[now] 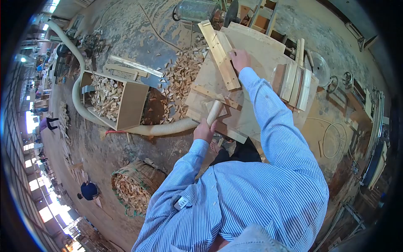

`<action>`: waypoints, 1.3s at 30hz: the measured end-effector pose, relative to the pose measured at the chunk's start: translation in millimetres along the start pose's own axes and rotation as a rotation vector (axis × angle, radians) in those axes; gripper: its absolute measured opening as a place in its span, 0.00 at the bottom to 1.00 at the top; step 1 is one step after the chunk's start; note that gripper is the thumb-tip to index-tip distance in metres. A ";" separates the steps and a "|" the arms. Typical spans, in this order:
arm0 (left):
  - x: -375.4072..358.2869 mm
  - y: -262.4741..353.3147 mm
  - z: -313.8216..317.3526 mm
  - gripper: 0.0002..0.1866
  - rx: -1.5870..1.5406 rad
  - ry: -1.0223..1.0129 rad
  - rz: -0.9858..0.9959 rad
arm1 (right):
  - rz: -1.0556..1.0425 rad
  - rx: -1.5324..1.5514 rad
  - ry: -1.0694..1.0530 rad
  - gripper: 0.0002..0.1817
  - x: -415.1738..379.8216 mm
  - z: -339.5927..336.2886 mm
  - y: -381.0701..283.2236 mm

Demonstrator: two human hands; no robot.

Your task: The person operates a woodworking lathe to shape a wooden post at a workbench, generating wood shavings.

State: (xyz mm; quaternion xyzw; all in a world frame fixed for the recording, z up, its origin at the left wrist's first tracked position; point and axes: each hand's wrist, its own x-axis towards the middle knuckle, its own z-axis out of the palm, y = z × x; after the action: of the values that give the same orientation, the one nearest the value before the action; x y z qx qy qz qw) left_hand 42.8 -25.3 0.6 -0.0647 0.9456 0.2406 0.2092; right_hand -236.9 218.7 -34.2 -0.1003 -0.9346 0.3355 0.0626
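My left hand (204, 131) is closed round the near end of a pale round wooden stick (215, 110). The stick's far end meets a narrow wooden strip (231, 103) on the work table (256, 48). Farther up, my right hand (240, 59) has its fingers curled at the right edge of a long wooden board (219, 55) with small holes in it. That board lies slanted across the table's left side. My right fingertips are partly hidden, as is the stick's end inside my left palm.
Small triangular offcuts (184, 71) heap left of the table. Beyond stand a motor (195, 10) and dark disc (231, 14). A box (133, 105) of offcuts, a hose (168, 127) and a filled basket (145, 174) lie left. Wooden strips (289, 82) sit right.
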 end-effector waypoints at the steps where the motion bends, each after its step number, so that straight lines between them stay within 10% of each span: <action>1: -0.7 -0.7 0.2 0.30 0.018 0.006 0.003 | -0.022 0.028 0.035 0.19 6.0 3.4 0.3; 39: 83.3 64.6 10.7 0.29 -0.006 0.073 0.062 | 0.057 0.072 0.056 0.20 132.9 -14.6 20.2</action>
State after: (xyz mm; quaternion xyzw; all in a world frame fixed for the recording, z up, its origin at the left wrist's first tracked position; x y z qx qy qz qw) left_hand -43.0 34.6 -15.8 -0.0445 0.9534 0.2474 0.1667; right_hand -360.5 273.5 -29.4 -0.1337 -0.9166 0.3677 0.0827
